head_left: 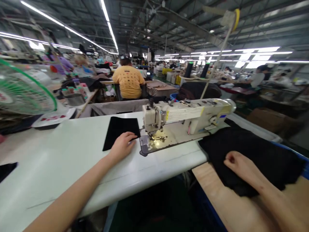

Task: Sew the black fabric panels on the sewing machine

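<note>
My left hand (123, 144) rests at the lower right part of a black fabric piece (120, 129) lying flat on the pale table, just left of the sewing machine (178, 119). Its fingers stretch toward the needle plate, with a small gap between some of them. Over on the right, my right hand (235, 161) is above a larger black cloth (251, 154), its thumb and fingers curled together. Whether cloth is pinched between those fingertips cannot be made out. The needle area is lit by a small lamp.
A green-rimmed fan (51, 93) stands at the left. Another dark piece (7, 170) lies at the table's left edge. A wooden board (217, 190) sits below the right cloth. A person in yellow (129, 80) sits ahead. A thread stand pole (216, 64) rises behind the machine.
</note>
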Tool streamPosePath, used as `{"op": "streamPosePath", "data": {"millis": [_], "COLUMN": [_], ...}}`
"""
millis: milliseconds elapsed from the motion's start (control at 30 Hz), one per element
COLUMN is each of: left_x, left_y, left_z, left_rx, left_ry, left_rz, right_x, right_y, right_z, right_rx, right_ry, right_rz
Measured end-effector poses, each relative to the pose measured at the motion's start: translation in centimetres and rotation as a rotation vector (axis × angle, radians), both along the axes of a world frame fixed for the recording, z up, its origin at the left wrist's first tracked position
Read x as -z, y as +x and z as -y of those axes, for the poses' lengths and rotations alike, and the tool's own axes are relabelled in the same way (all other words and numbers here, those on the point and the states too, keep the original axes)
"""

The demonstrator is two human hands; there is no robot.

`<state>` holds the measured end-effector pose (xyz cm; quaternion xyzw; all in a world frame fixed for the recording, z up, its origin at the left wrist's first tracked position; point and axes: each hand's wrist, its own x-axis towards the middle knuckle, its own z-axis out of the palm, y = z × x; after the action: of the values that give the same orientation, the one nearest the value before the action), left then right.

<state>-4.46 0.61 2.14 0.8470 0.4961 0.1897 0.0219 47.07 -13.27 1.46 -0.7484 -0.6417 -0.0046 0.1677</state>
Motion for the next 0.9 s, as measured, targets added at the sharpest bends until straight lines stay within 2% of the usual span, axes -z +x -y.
{"op": "streamPosePath", "data": {"millis": [67, 133, 200, 300, 367, 433, 600, 733, 900], "left_x": [-0.1, 0.2, 1.0, 2.0, 2.0, 1.6, 1.0, 0.9, -0.1], "left_y": [0.1, -0.6, -1.4, -1.6, -0.8, 0.3, 1.9, 2.8, 5.6], "left_z": [1.1, 1.0, -0.2, -2.3, -2.3, -1.2, 2.4, 4.1, 6.0], "left_rx": [-0.055, -0.146, -0.171, -0.18, -0.14, -0.101, 0.011, 0.14, 0.33], "left_ry": [-0.001, -0.024, 0.04, 0.096, 0.102, 0.113, 0.072, 0.039, 0.055], "left_rz": [-0.009, -0.11, -0.15, -0.13, -0.091, -0.029, 0.125, 0.193, 0.192], "right_x": [-1.7, -2.9, -3.2, -2.6, -2.2, -2.3, -3.8, -4.6, -6.2], "right_y": [0.2, 0.3, -0.1, -1.5, -2.3, -2.5, 0.2, 2.2, 1.5], "right_z": [0.6, 1.2, 1.5, 1.3, 1.1, 0.9, 1.2, 1.3, 0.9], "right_rx": [0.011, 0.026, 0.033, 0.034, 0.043, 0.051, 0.089, 0.125, 0.197], "right_ry": [-0.019, -0.015, -0.02, -0.02, -0.001, 0.027, 0.079, 0.13, 0.323], "right_rz": [-0.121, -0.135, -0.112, -0.083, -0.104, -0.164, -0.45, -0.679, -0.821]}}
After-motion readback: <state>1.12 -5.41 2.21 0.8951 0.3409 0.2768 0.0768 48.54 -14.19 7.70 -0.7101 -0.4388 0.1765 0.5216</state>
